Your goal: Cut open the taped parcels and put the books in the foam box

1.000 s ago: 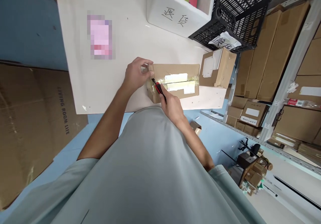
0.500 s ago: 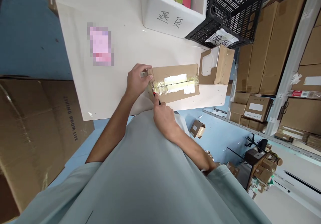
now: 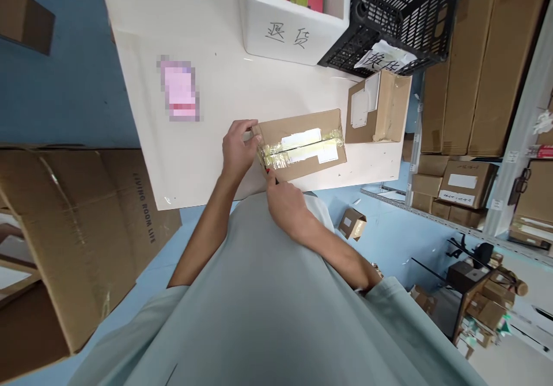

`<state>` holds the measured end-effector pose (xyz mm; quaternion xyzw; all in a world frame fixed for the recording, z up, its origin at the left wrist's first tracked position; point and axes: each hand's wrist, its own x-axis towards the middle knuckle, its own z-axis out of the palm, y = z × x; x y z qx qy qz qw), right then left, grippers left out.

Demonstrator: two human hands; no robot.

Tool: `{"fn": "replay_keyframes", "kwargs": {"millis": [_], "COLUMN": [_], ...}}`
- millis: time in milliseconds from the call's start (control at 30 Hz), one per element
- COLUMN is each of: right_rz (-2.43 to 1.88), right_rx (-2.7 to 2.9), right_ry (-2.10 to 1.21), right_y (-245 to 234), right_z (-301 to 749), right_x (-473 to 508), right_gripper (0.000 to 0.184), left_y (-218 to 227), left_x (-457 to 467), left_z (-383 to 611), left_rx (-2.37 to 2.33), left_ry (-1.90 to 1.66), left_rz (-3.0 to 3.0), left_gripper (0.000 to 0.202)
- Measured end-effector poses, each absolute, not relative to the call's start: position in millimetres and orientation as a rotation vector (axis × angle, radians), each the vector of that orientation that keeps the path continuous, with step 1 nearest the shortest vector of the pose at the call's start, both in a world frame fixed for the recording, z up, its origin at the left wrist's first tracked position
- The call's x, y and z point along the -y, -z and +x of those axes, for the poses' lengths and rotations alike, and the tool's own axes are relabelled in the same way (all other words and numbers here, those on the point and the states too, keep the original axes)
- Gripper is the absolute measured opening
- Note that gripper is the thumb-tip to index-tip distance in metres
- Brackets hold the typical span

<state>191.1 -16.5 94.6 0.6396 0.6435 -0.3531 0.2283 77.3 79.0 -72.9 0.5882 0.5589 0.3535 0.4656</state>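
A taped cardboard box (image 3: pixel 302 124) lies on the white table, its left end toward my hands. Clear tape and white labels run along its top, with a dark slit along the middle seam. My left hand (image 3: pixel 239 147) grips the box's far left corner between fingers and thumb. In my right hand (image 3: pixel 288 203) is a small knife, apparently a box cutter (image 3: pixel 268 171), with red and black showing. Its tip is at the near left edge of the box; the blade is too small to make out.
Beyond the box stand a white foam bin (image 3: pixel 294 34) with colourful packets and a black plastic crate (image 3: pixel 401 23). An open cardboard box (image 3: pixel 378 109) sits on the right. A blurred pink item (image 3: pixel 180 91) lies on the left, and a large carton (image 3: pixel 99 230) stands beside the table.
My right hand and the box cutter have shifted slightly toward me along the box's left end. My left hand keeps hold of the corner. The whole view has shifted a little.
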Motion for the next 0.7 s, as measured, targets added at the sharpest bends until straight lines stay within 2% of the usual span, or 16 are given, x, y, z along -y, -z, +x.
{"fn": "replay_keyframes", "kwargs": {"millis": [133,300,500,700], "right_rz": [1.656,1.876,2.329,2.443], "right_rx": [-1.745,-1.906,-1.834,-1.838], "right_ry": [1.011,1.194,1.255,1.397], "right_y": [-111.3,-124.8,-112.2,-89.3], "right_z": [219.5,301.3,398.3,458.2], "right_x": [15.2,29.9,35.2,42.3], "right_gripper": [0.085,0.064,0.063,0.063], "left_y": [66.2,33.5,-3.3,-19.9], "left_x": [-78.0,-63.6,-46.0,-40.9], "left_z": [77.6,90.4,141.5,192.8], "left_rx": [-1.418,-1.569,-1.566,-1.498], "left_ry": [-0.852,-0.951,-0.924,-0.821], "left_rz": [1.404,1.426,1.396,1.345], "left_gripper": [0.04,0.029,0.024,0.032]}}
